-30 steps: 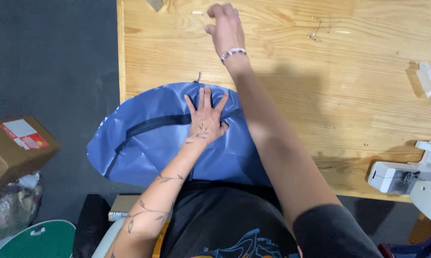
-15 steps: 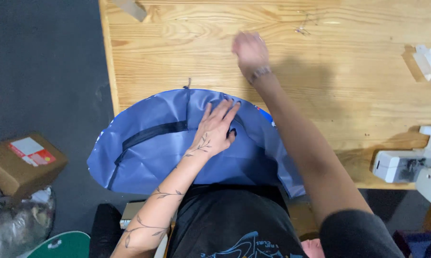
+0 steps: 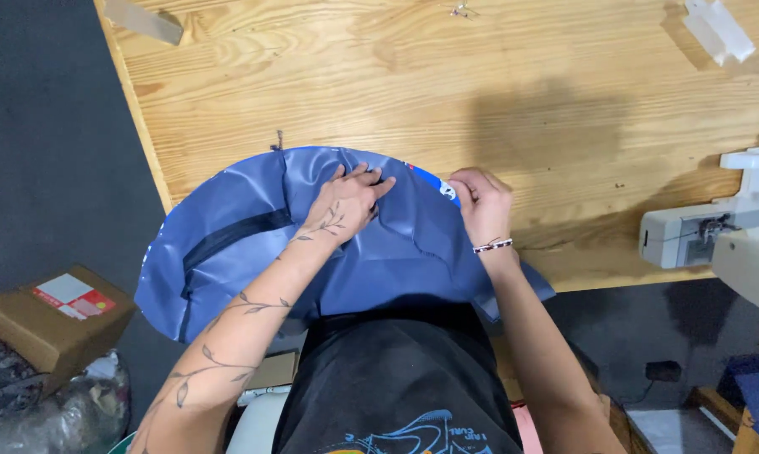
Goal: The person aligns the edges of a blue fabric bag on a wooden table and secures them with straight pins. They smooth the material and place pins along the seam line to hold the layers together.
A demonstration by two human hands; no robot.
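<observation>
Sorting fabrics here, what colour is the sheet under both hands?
Blue, with a darker strip across it; the fabric sheet shows best in the head view.

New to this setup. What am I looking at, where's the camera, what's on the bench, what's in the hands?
There is no machine doing the work: a person uses two bare hands. The single camera sits on that person's head and looks down, so the arms enter from the bottom of the picture.

A wooden table fills most of the view. On it, hanging over the near edge, lies a piece of blue fabric with a dark strip across it. The left hand presses flat on the fabric. The right hand pinches the fabric's far edge.

At the right edge stands a white sewing machine. A small white plastic piece lies at the top right. A cardboard box sits on the floor at the left.
</observation>
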